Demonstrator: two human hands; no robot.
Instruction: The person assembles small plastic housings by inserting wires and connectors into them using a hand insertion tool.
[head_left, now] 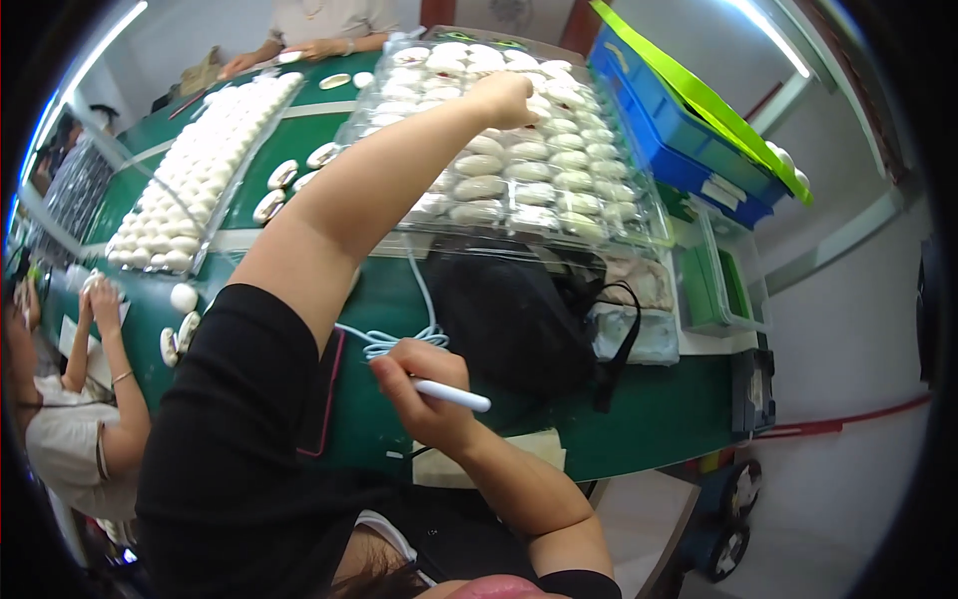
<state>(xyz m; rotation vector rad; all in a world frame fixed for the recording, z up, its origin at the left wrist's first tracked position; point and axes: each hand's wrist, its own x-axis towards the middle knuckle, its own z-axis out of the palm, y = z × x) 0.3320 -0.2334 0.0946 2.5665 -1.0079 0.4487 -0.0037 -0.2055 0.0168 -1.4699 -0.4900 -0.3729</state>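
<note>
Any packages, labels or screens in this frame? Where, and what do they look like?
Clear plastic blister tray: centre table, rows of pale oval pieces; left hand reaches in.
Second clear tray of white pieces: left, long.
Blue crate with green lid: upper right, with white labels.
White pen: in right hand.
No screens.

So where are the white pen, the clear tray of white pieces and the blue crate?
white pen (454, 395), head view, mid-barrel.
clear tray (654, 235), head view, near right rim.
blue crate (664, 125), head view, blue side wall.
</note>
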